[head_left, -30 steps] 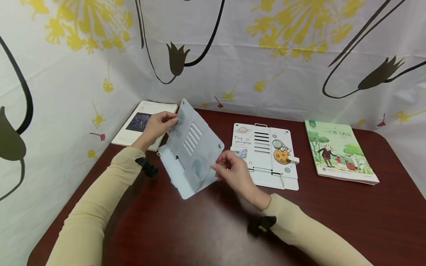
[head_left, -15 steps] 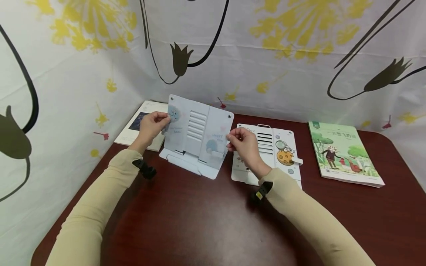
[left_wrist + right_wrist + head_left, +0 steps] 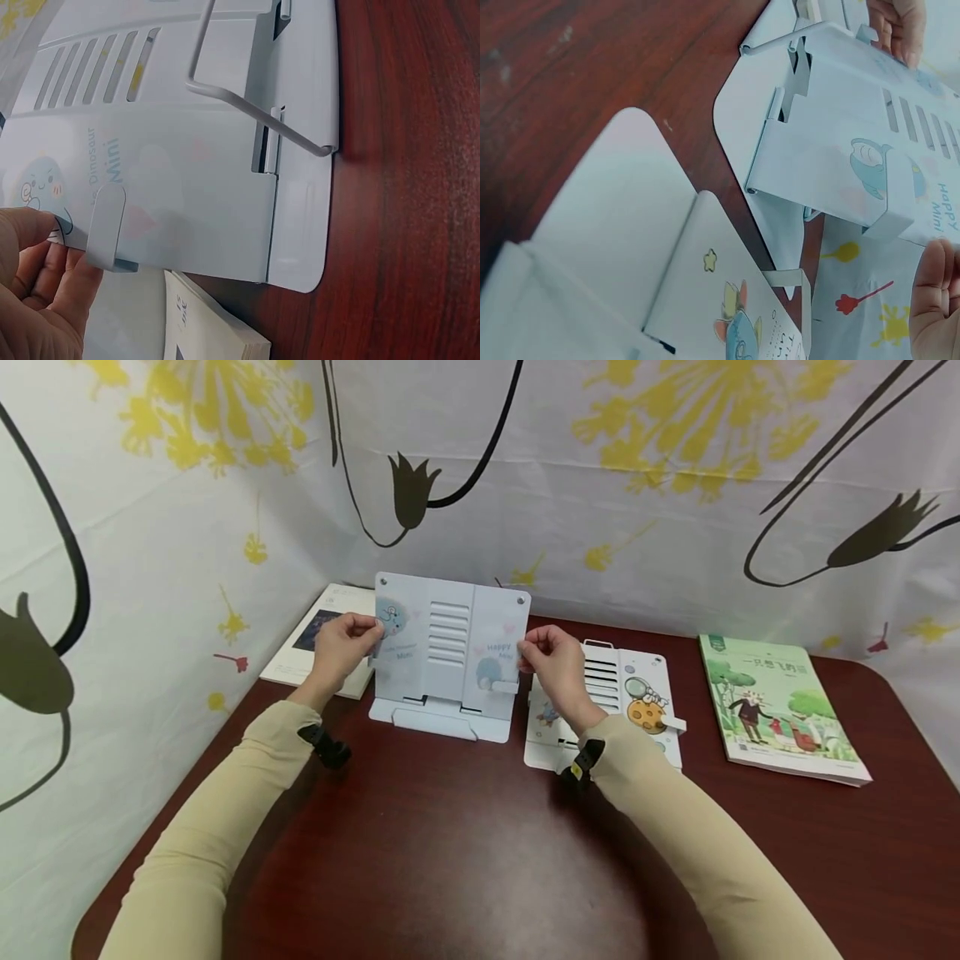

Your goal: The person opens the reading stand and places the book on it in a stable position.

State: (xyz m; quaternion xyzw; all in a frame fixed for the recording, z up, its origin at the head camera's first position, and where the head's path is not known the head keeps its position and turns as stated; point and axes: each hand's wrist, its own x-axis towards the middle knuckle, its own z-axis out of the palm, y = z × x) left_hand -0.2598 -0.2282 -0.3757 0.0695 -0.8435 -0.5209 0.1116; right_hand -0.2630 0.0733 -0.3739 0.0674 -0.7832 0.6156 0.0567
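A pale blue-white book stand [image 3: 405, 683] with slots and dinosaur prints stands upright on the table in the head view, its base ledge toward me. My left hand [image 3: 339, 653] pinches the left edge of its panel between thumb and fingers. On the opposite edge, my right hand [image 3: 558, 675] pinches the panel. A page clip [image 3: 106, 225] sits below the left thumb in the left wrist view, beside a bent wire bar [image 3: 240, 105] across the front. The right wrist view has another clip [image 3: 896, 196] near the right fingers.
Right of it lies a second book stand [image 3: 656, 681] with space prints, partly hidden by my right arm. Farther right is a green picture book [image 3: 776, 706]. A white book [image 3: 281, 660] lies behind my left hand. Patterned cloth [image 3: 525, 485] hangs behind the dark red table [image 3: 420, 843].
The stand has turned from an angled, tilted pose to face me and has come down onto the table. Both hands keep their pinch on its edges; the right hand has moved up and right.
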